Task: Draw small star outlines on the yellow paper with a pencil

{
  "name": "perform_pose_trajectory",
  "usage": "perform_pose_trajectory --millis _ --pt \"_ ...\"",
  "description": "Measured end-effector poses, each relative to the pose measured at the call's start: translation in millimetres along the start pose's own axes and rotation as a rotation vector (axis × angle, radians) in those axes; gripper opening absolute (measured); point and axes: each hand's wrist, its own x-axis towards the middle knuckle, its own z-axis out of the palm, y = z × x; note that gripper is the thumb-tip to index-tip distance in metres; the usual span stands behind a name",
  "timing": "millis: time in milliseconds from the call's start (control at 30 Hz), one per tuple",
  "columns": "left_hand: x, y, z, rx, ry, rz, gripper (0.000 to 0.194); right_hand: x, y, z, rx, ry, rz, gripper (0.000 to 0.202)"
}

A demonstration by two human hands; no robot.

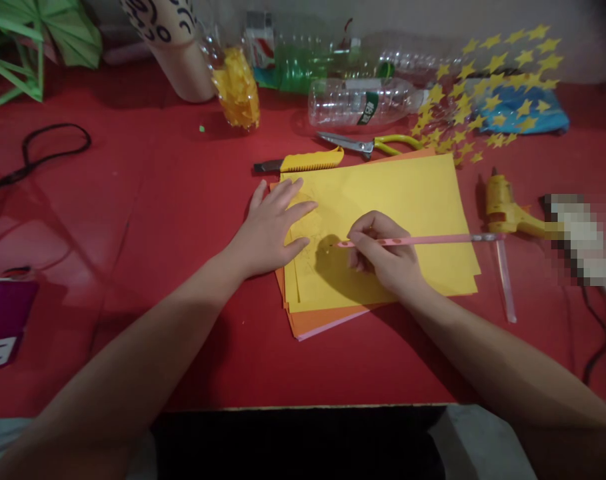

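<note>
On the red table I see my left hand spread flat on the yellow paper, my right hand pinching a pink pencil; the bottle label is unreadable, the faint pencil lines indistinct.

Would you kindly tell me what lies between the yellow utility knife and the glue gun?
In the head view, the scissors and the yellow paper's top edge lie between the utility knife and the glue gun.

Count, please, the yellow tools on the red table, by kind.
Utility knife: 1
Scissors with yellow-green handles: 1
Glue gun: 1
Total: 3
The right hand holds a pink pencil, not counted.
</note>
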Motion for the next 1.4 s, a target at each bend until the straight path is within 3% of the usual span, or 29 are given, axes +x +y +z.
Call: perform_pose_trajectory --millis 167,267,400,600,833,1067,1400 --pt "0.4 -6.3 -1.1 -0.004 0.092 -0.063 0.052 -4.3 -1.3 -1.4 -0.100 -0.159 -0.111 0.006" --pt "0.0 -7.1 -2.4 -0.042 0.136 -0.022 0.050 -2.2 1.6 -3.4 -0.130 -0.238 -0.152 0.004" --pt "-2.0 -2.7 -3.6 -0.099 0.070 0.105 0.045 3.7 6.7 -4.1 -0.082 -0.197 -0.138 0.009" --pt "-3.8 1.2 -3.5 -0.092 -0.039 0.154 0.041 3.3 3.0 -4.1 -0.080 -0.136 -0.107 0.007" --pt "-4.2 1.2 -4.2 -0.035 -0.047 0.170 0.046 -5.8 -7.9 -3.7 -0.158 -0.326 -0.191 0.002" --pt "-3.0 -1.4 -3.8 -0.031 -0.024 0.124 0.052 -5.3 -4.3 -1.4 -0.203 -0.252 -0.143 0.005" --pt "-0.6 -1.5 -3.9 -0.105 -0.028 0.093 0.055 -2.5 1.4 1.3 -0.254 -0.201 -0.209 0.010"
